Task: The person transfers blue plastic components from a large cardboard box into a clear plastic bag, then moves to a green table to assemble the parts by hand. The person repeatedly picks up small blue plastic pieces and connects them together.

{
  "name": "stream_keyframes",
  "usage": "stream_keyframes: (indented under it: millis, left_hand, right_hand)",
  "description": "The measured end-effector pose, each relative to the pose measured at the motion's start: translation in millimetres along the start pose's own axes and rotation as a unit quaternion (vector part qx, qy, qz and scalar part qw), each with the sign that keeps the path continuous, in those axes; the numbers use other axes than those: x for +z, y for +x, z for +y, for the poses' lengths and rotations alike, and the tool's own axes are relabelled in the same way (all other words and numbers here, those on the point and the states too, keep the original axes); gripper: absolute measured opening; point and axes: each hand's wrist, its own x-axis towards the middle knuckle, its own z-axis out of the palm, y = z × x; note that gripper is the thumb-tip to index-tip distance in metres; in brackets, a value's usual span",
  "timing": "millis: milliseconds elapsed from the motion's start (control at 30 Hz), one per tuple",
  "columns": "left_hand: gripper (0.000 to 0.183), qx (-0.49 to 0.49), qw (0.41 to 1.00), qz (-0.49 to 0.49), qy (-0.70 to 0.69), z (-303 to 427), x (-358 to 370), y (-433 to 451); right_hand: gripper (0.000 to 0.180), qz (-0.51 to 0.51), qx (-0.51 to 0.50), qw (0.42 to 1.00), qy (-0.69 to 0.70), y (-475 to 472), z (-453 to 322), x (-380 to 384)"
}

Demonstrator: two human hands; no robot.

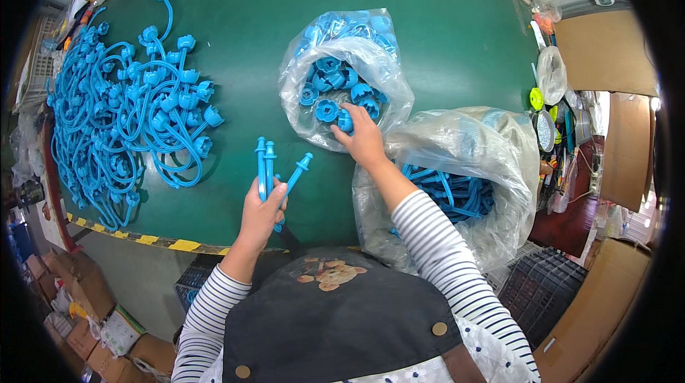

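Several blue plastic tubes [269,166] stand up out of my left hand [265,206], which is closed around them above the front of the green table. My right hand [361,134] reaches into an open clear plastic bag [291,115] and has a blue scalloped plastic cup [345,121] between thumb and fingers. More such cups [326,110] lie in the bag. At the left lies a large pile of blue tubes with cups on their ends [160,94]. By my right forearm, a big open plastic sack [514,169] holds loose blue tubes [465,201].
Yellow and black tape [184,245] runs along the front edge of the green table [455,56]. Tools and a round dish [545,131] line the right side. A dark plastic crate [546,286] stands below at the right, cardboard boxes [80,281] at the lower left.
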Motion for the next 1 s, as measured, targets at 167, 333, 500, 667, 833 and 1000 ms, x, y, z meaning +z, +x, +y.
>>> stream_keyframes:
  millis: [167, 333, 500, 667, 833, 1000]
  left_hand:
    - [0.020, 0.113, 0.979, -0.006, 0.169, -1, 10, 7]
    - [0.026, 0.171, 0.956, -0.018, 0.236, -8, 17, -7]
    - [0.028, 0.205, 0.943, 0.047, 0.259, -10, 16, -28]
    - [0.028, 0.210, 0.921, 0.029, 0.327, -14, 13, -45]
    - [0.031, 0.228, 0.910, 0.038, 0.344, -22, 6, -55]
    - [0.027, 0.143, 0.882, -0.013, 0.449, -21, 4, -57]
  right_hand:
    - [0.046, -0.094, 0.279, 0.822, 0.488, -14, -37, -36]
    - [0.053, -0.089, 0.288, 0.837, 0.456, -40, -83, -37]
    - [0.055, -0.141, 0.321, 0.854, 0.385, -55, -96, -46]
    - [0.049, -0.130, 0.237, 0.917, 0.292, -76, -119, -54]
    - [0.044, -0.216, 0.120, 0.968, 0.050, -71, -120, -72]
    - [0.048, -0.111, 0.164, 0.943, 0.267, -42, -115, -71]
